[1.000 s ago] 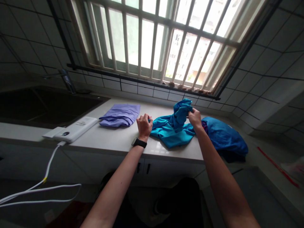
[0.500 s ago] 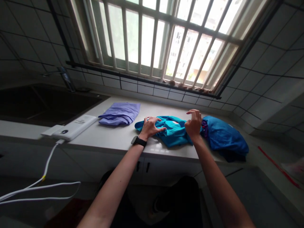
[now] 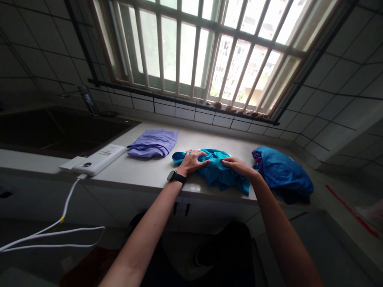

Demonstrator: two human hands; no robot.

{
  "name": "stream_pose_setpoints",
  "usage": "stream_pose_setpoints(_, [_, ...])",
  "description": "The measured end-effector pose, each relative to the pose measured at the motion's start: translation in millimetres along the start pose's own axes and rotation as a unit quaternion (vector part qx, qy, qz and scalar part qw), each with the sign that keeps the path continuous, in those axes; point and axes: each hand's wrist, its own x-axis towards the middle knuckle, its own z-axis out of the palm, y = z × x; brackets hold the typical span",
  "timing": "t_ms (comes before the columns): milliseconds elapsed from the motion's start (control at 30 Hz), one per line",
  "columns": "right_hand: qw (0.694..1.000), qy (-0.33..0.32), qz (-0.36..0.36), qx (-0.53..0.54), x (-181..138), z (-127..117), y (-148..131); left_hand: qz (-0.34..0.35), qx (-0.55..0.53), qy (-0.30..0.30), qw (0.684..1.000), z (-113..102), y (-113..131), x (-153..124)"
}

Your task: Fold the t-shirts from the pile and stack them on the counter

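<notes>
A crumpled teal garment (image 3: 217, 171) lies on the white countertop (image 3: 143, 171) in front of me. My left hand (image 3: 193, 161), with a dark watch on its wrist, rests flat on the garment's left part, fingers spread. My right hand (image 3: 239, 165) lies flat on its right part, fingers stretched toward the left. Both hands press on the cloth without gripping it.
A folded lilac garment (image 3: 154, 143) lies to the left. A blue pile of clothes (image 3: 281, 171) sits at the right. A white power bank (image 3: 94, 159) with a white cable (image 3: 54, 229) lies near a dark sink (image 3: 56, 129). A barred window (image 3: 197, 52) is behind.
A second ago my right hand held the teal garment lifted in a pinch. It has let the cloth down, and both hands now lie flat on it.
</notes>
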Motion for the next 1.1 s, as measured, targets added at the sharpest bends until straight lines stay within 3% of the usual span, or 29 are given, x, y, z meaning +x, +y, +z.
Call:
stream_pose_setpoints(167, [0.97, 0.033, 0.04, 0.237, -10, -9, -30, -0.039, 0.003, -0.041, 0.998, -1, 11, 3])
stream_pose_setpoints(333, [0.954, 0.15, -0.01, 0.259, 2, -24, -49, 0.026, -0.089, -0.191, 0.977, -30, 42, -19])
stream_pose_setpoints(400, [0.949, 0.202, -0.028, 0.24, 7, -33, -55, 0.05, -0.145, -0.306, 0.94, -51, 55, -34])
stream_pose_setpoints(467, [0.944, 0.235, -0.054, 0.223, 9, -41, -64, 0.049, -0.192, -0.445, 0.873, -72, 64, -43])
stream_pose_setpoints(500, [0.943, 0.243, -0.067, 0.216, 9, -43, -70, 0.047, -0.211, -0.481, 0.85, -80, 67, -45])
stream_pose_setpoints(533, [0.944, 0.244, -0.08, 0.209, 9, -44, -76, 0.046, -0.225, -0.475, 0.849, -88, 68, -44])
stream_pose_setpoints(567, [0.945, 0.239, -0.091, 0.204, 9, -43, -83, 0.046, -0.232, -0.421, 0.876, -93, 69, -41])
stream_pose_setpoints(633, [0.949, 0.21, -0.107, 0.208, 9, -36, -99, 0.053, -0.236, -0.223, 0.944, -99, 71, -29])
stream_pose_setpoints(700, [0.953, 0.159, -0.122, 0.227, 11, -26, -115, 0.072, -0.25, -0.071, 0.963, -101, 76, -17])
stream_pose_setpoints(767, [0.952, 0.109, -0.145, 0.247, 17, -18, -130, 0.104, -0.292, -0.043, 0.95, -102, 86, -9])
stream_pose_setpoints(833, [0.948, 0.092, -0.173, 0.252, 26, -14, -141, 0.126, -0.34, -0.084, 0.928, -103, 97, -6])
stream_pose_setpoints(933, [0.944, 0.16, -0.192, 0.216, 41, -18, -149, 0.118, -0.384, -0.104, 0.91, -106, 106, -1])
stream_pose_setpoints(1033, [0.941, 0.243, -0.164, 0.168, 45, -22, -140, 0.062, -0.406, 0.029, 0.911, -107, 100, 15])
stream_pose_setpoints(1100, [0.953, 0.218, -0.137, 0.159, 39, -17, -126, 0.027, -0.416, 0.14, 0.898, -108, 92, 31])
